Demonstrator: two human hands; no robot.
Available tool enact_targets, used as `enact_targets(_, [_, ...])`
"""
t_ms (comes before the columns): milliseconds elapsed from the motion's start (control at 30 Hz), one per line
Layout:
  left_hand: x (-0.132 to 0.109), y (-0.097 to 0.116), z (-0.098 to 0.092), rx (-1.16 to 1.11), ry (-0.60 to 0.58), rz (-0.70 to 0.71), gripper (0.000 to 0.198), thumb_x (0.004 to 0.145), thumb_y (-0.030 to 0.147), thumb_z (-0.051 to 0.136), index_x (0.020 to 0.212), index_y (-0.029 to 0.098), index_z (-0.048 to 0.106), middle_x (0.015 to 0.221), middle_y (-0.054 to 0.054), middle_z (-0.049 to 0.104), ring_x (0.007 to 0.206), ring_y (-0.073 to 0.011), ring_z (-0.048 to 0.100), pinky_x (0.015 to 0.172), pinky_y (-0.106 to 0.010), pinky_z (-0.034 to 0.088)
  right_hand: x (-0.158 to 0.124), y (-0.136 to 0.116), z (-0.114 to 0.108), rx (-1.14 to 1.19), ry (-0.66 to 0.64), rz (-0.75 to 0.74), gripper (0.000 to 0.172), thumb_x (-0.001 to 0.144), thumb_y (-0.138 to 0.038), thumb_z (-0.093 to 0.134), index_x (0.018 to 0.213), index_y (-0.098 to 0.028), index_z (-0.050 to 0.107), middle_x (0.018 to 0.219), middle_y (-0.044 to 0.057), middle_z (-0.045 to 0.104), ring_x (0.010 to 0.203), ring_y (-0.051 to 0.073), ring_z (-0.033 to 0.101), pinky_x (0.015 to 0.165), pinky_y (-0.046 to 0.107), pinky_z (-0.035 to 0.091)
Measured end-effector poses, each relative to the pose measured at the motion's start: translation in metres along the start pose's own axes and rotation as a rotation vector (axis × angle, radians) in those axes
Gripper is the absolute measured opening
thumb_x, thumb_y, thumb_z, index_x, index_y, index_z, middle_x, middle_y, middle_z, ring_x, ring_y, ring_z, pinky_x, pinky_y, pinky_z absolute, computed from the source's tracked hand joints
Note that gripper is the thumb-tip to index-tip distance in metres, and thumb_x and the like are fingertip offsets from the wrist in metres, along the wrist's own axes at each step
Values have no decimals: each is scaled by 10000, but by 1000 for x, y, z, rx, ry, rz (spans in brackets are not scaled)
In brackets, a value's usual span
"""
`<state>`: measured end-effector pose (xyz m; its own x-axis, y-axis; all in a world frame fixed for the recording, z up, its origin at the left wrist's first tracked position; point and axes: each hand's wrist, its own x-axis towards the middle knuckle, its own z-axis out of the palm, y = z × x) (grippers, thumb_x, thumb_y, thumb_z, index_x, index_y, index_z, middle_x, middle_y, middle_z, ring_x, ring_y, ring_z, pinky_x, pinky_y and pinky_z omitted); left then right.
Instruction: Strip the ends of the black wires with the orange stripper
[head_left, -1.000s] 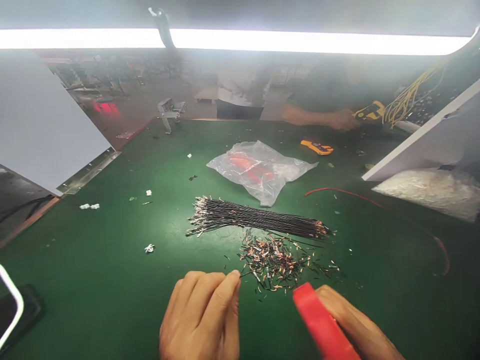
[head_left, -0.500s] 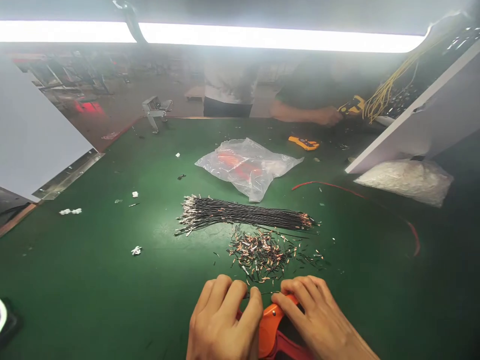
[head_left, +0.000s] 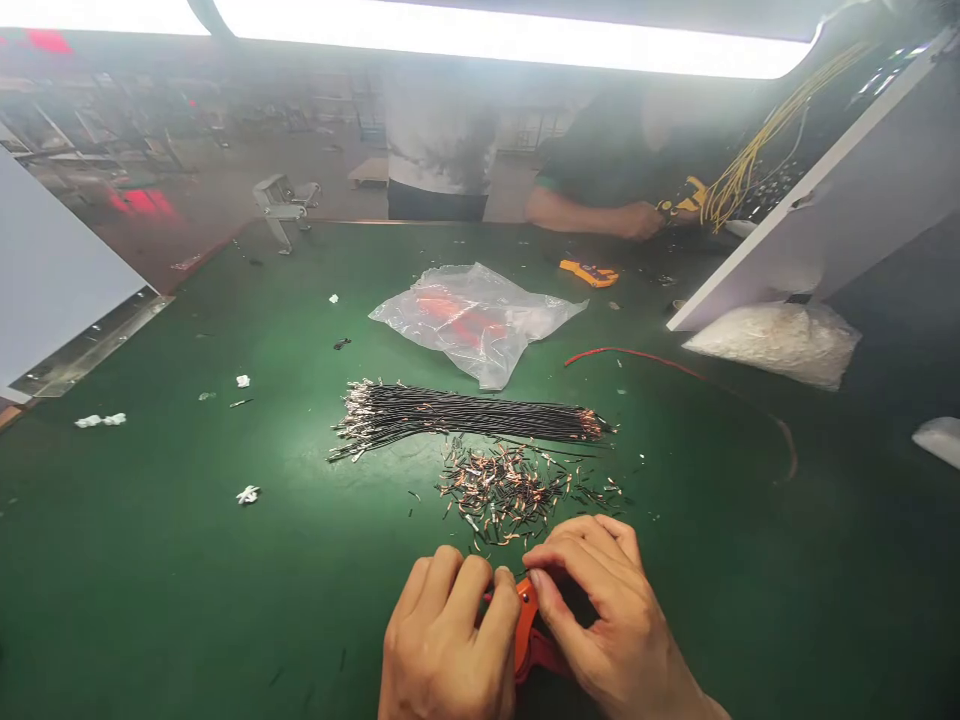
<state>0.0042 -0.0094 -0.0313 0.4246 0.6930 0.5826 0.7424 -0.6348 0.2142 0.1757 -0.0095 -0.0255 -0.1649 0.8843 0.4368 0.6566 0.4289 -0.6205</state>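
Green mat (head_left: 150, 560); left hand (head_left: 446, 650), right hand (head_left: 600, 620) clasp orange tool (head_left: 527, 620).

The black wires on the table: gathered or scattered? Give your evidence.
Gathered: the black wires lie side by side in one long bundle, ends roughly aligned. Only the short cut bits beside them are scattered.

Orange tool (head_left: 526, 630), black wires (head_left: 465, 412) with coppery ends, green table (head_left: 150, 560).

Factory wiring workbench: green mat (head_left: 187, 560), black wire bundle (head_left: 465, 415) mid-surface, stripped offcuts (head_left: 502, 490) toward near edge, co-worker's hand (head_left: 637, 220) at far edge, strip light (head_left: 510, 35) overhead.
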Motion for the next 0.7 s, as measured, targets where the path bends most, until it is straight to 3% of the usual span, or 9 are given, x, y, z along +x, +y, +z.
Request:
enact_targets(133, [1, 2, 0, 12, -27, 42, 101, 873, 74, 569, 876, 142, 644, 698, -30, 588, 676, -193, 449, 608, -335, 350, -2, 2, 4, -77, 19, -72, 162, 898, -36, 541, 876, -158, 643, 745, 13, 658, 761, 192, 538, 771, 348, 339])
enact_targets(400, [-2, 5, 6, 27, -29, 52, 159, 889, 74, 553, 777, 173, 607, 659, -9, 544, 639, -184, 448, 593, -335, 342, -2, 9, 9, -156, 4, -111, 171, 894, -34, 525, 847, -173, 614, 727, 11, 637, 747, 192, 528, 752, 332, 353])
enact_targets(700, [-1, 4, 14, 85, 56, 84, 251, 885, 33, 519, 693, 194, 539, 597, 9, 483, 561, -162, 435, 543, -320, 299, -5, 12, 11, -256, -30, -141, 170, 929, -59, 471, 849, -188, 547, 681, 3, 590, 611, 163, 527, 609, 275, 398])
